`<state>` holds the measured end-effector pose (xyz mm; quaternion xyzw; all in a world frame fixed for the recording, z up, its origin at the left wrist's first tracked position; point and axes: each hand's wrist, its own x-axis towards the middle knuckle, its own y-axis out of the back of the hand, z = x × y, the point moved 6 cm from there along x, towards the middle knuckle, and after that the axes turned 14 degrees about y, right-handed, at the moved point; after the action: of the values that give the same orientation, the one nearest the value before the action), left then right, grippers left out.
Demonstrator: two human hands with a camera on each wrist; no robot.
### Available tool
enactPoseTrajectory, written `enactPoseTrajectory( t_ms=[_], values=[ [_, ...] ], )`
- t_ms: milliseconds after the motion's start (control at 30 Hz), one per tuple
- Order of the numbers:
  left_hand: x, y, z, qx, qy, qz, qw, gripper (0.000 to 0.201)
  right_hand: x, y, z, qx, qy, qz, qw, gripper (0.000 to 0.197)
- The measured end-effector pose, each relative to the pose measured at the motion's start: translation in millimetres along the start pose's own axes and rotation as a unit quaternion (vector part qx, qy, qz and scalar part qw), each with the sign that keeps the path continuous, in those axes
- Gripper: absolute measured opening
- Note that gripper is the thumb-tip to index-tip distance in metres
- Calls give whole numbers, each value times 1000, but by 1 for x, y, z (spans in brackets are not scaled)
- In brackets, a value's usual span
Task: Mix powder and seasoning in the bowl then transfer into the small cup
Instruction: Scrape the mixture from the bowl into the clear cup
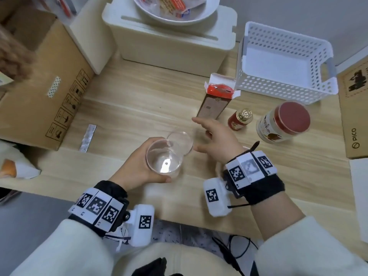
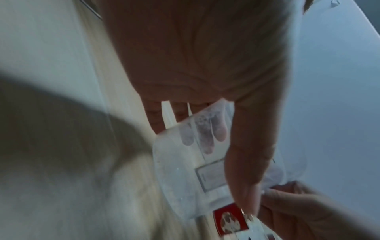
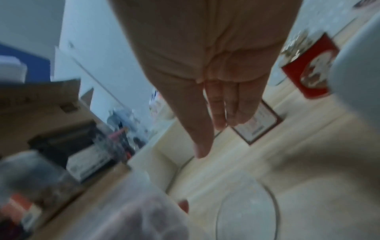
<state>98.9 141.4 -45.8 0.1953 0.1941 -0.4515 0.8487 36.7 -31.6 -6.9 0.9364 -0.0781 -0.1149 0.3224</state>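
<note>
My left hand (image 1: 139, 166) grips a clear plastic cup (image 1: 165, 156) just above the table's front part; its thumb (image 2: 246, 154) lies across the cup wall (image 2: 185, 170) and the other fingers show through it. The cup looks empty apart from a small speck at the bottom. A second clear round vessel (image 1: 182, 141) sits right behind it, its rim (image 3: 246, 214) on the table. My right hand (image 1: 213, 136) hovers beside both, fingers spread and straight (image 3: 216, 121), holding nothing. A white bowl (image 1: 209, 10) with packets stands on the cream box at the back.
An opened brown-and-red carton (image 1: 215, 100), a small red bottle with a gold cap (image 1: 240, 120) and a red-lidded jar (image 1: 282, 122) stand right of my right hand. A white perforated basket (image 1: 282, 62) is behind them. A cardboard box (image 1: 39, 86) and a silver sachet (image 1: 87, 138) lie left.
</note>
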Motion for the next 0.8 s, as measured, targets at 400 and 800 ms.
enactPoseTrajectory(
  t_ms=[400,800],
  values=[
    [27,-80,10,24,30,-12,999,85,-130,57,105,-25,-257,144,955,31],
    [32,-105,6,-7,14,-49,999,98,-140,91,89,157,-217,198,943,25]
  ],
)
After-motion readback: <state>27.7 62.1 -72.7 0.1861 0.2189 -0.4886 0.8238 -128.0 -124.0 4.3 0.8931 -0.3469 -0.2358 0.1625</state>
